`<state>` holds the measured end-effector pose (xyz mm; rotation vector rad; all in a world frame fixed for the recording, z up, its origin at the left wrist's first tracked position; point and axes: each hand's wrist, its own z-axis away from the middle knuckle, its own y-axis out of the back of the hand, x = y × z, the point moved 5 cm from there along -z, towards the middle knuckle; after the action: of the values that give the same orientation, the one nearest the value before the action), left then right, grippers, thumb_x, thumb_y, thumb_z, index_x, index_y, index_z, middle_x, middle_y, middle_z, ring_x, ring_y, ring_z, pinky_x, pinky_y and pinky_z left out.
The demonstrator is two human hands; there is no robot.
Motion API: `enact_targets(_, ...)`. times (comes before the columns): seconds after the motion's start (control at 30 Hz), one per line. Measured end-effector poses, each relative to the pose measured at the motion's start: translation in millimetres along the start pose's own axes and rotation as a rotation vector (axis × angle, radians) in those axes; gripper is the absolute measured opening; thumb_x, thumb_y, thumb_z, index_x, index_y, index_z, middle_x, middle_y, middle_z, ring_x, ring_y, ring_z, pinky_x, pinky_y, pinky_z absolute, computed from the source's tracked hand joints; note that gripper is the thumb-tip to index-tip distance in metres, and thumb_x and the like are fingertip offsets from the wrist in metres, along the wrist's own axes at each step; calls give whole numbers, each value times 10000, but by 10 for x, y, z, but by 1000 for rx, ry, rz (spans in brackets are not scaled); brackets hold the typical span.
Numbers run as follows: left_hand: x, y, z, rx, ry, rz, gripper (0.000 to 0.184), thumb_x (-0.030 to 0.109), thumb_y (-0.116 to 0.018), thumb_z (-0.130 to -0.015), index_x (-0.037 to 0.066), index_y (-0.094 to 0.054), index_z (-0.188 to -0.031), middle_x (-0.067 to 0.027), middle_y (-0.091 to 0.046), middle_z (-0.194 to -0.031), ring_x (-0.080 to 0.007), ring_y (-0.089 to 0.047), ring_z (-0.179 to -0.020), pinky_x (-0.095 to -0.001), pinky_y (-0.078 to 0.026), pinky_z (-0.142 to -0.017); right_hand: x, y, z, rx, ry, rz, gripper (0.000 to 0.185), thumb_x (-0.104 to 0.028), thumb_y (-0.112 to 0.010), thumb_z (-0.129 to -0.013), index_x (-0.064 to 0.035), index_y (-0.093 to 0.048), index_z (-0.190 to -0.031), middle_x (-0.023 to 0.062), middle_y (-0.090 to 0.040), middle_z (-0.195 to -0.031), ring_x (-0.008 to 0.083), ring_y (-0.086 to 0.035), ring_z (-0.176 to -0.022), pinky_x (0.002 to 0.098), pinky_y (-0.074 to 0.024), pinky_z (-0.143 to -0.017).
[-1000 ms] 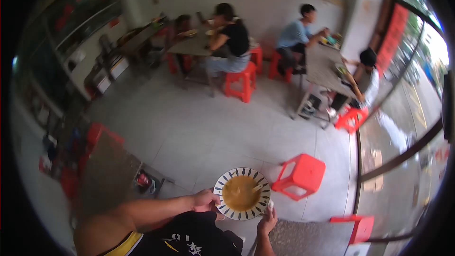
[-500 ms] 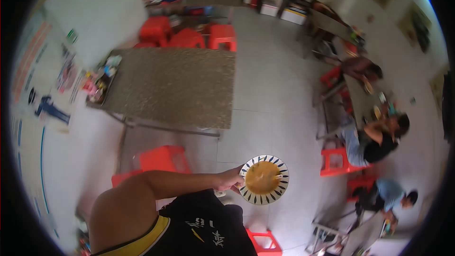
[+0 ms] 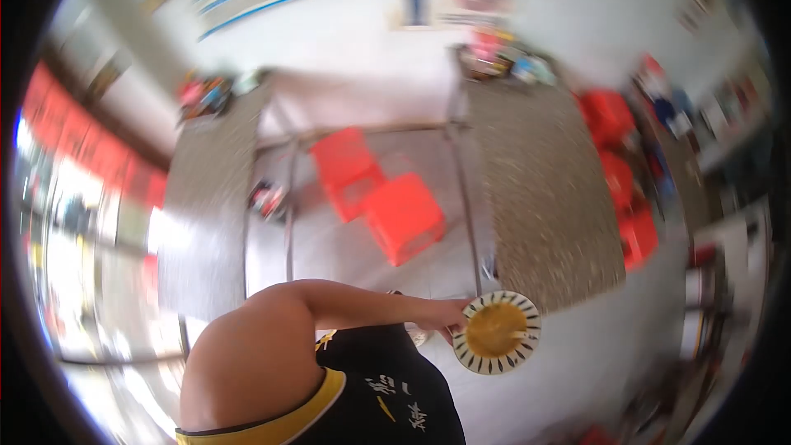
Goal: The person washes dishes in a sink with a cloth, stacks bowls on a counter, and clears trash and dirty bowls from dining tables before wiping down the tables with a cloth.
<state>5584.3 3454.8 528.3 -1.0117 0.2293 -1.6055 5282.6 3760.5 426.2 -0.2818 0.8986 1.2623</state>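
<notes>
My left hand (image 3: 447, 318) grips the near-left rim of a round white bowl (image 3: 493, 365) with dark leaf-shaped marks around its edge. Yellow-orange soup (image 3: 496, 330) fills the middle of the bowl. A small pale piece shows at the soup's right side; it is too blurred to name. The bowl is held out over the floor, close to the front corner of a speckled brown table (image 3: 548, 173). My fingers under the rim are mostly hidden. My right hand is out of the picture.
Two red stools (image 3: 404, 214) stand between the brown table and another table (image 3: 210, 198) at left. Small items (image 3: 498, 62) sit at the brown table's wall end. More red stools (image 3: 630, 235) are beyond it. A dark bag-like thing (image 3: 269, 200) is beside the left table.
My view has swung left toward the wall with the poster, blurring the room. The people seated at the right are out of view. The bowl stays in my left hand.
</notes>
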Motion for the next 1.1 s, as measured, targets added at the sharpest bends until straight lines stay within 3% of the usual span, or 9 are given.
enact_targets(0.33,-1115,423,1418,332,-600,448,728,-37,-484,-775,166,-285,-1445,-147,-531,-1238,-332,-698,-1016,-457,-641,-772,-942,-829,-699,-541,347,572,505,-370,-658,-909,-10,-583,-1255,209,-625,-1169,333,-616,-1129,512,-522,-911)
enact_targets(0.53,-1380,567,1700,498,-620,456,746,2,-517,-815,202,-283,-1495,-122,-568,-1218,-285,-698,-995,-452,-639,-801,-860,-768,-935,-606,403,679,550,-403,-670,-903,-11,-568,-1275,230,-612,-1205,353,-608,-1181,543,-517,-933)
enact_targets(0.63,-1435,691,1848,546,-708,491,695,16,-600,-818,151,-326,-1443,-135,-540,-1273,-327,-663,-1088,-472,-642,-791,-778,-925,-1096,-670,314,198,530,-419,-646,-945,37,-546,-1196,168,-630,-900,295,-681,-830,492,-578,-670)
enact_targets(0.73,-1551,908,1698,523,-895,179,643,242,-659,-937,117,-385,-1505,-99,-522,-1423,-269,-598,-1228,-486,-593,-911,-918,-983,-965,-700,289,-27,407,-279,-650,-935,-15,-584,-1239,88,-655,-1043,214,-639,-883,352,-541,-791)
enact_targets(0.77,-1429,769,1771,485,-737,375,677,357,-648,-961,63,-379,-1508,-136,-495,-1466,-297,-546,-1292,-515,-552,-978,-940,-906,-1046,-549,389,-13,456,-314,-671,-925,-23,-557,-1257,88,-635,-1083,204,-630,-915,355,-540,-795)
enact_targets(0.8,-1383,793,1777,222,-903,321,569,229,-575,-982,-14,-403,-1468,-181,-506,-1448,-330,-555,-1281,-550,-490,-1054,-895,-840,-1221,-381,463,8,507,-349,-692,-915,-31,-530,-1275,87,-615,-1123,194,-622,-947,358,-538,-798)
enact_targets(0.83,-1284,852,1680,358,-695,476,554,64,-513,-925,-83,-384,-1443,-221,-503,-1439,-352,-579,-1250,-570,-441,-1099,-843,-773,-1435,-411,375,-21,484,-219,-613,-938,6,-457,-1338,117,-575,-1239,235,-584,-1109,394,-506,-937)
enact_targets(0.93,-753,812,1494,520,-476,449,608,-5,-440,-835,-78,-375,-1435,-228,-502,-1434,-373,-532,-1301,-549,-418,-1127,-1652,-797,-1608,-127,431,-200,427,-251,-625,-961,-32,-495,-1304,75,-594,-1202,194,-610,-1016,338,-533,-845)
enact_targets(1.1,-738,1126,1516,408,-581,568,674,-28,-442,-770,-95,-347,-1434,-273,-473,-1415,-424,-489,-1326,-580,-389,-1143,-1840,-1379,-1533,33,703,-54,542,-81,-572,-902,-52,-442,-1427,157,-476,-1388,278,-523,-1215,404,-450,-1015)
